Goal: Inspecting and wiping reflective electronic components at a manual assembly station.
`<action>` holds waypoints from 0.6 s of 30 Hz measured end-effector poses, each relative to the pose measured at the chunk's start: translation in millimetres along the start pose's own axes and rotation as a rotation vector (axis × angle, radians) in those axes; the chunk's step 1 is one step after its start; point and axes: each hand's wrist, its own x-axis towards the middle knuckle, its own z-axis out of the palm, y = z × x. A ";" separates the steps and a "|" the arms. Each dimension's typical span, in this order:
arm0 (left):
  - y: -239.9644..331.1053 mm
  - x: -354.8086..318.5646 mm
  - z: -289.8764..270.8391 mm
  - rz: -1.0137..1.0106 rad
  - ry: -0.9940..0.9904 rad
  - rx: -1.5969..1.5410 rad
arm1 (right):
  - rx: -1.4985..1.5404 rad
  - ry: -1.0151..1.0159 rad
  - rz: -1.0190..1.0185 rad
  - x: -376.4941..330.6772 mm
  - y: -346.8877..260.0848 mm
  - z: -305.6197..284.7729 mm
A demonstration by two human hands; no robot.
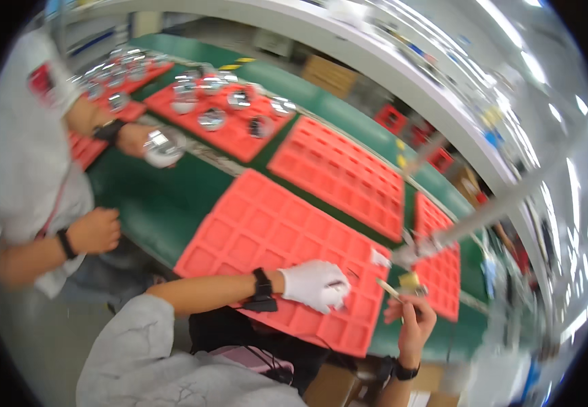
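Observation:
My left hand (316,285), in a white glove, is over the near right part of a large red compartment tray (257,220). Its fingers curl inward, closed round something small that blur hides. My bare right hand (413,322) is just off the tray's right edge. A thin pale stick-shaped tool (388,289) is pinched in it, pointing up and left toward the tray. Beside those fingers shows a small yellow piece (409,279); whether the hand holds it too, I cannot tell. A small white scrap (379,258) lies at the tray's right corner.
At the left, another person's hand (134,139) holds a shiny round silver part (163,148). Similar parts fill a red tray (229,139) farther back. More red trays (341,173) lie along the green table (141,197). A pale metal arm (484,217) slants in from the right.

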 end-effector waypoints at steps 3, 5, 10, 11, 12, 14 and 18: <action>-4.9 2.7 6.9 0.126 -0.012 -0.047 | 0.083 -0.046 0.042 29.3 60.4 -7.9; -0.7 2.7 3.9 0.010 -0.054 -0.076 | 0.191 -0.073 0.178 51.8 84.6 -4.3; 5.6 -3.2 6.5 0.054 -0.020 -0.128 | 0.299 -0.210 0.313 72.8 143.0 6.6; 3.5 -3.0 8.6 0.030 -0.009 -0.115 | 0.316 -0.234 0.315 75.2 150.4 2.9; 0.8 -3.9 12.6 0.024 0.032 -0.181 | 0.349 -0.235 0.359 74.9 153.6 -4.5; -2.5 -3.8 18.4 0.022 0.101 -0.324 | 0.409 -0.217 0.453 72.6 156.5 -18.5; 2.3 5.5 13.6 -0.044 0.075 -0.231 | 0.333 -0.218 0.365 72.7 161.2 -18.5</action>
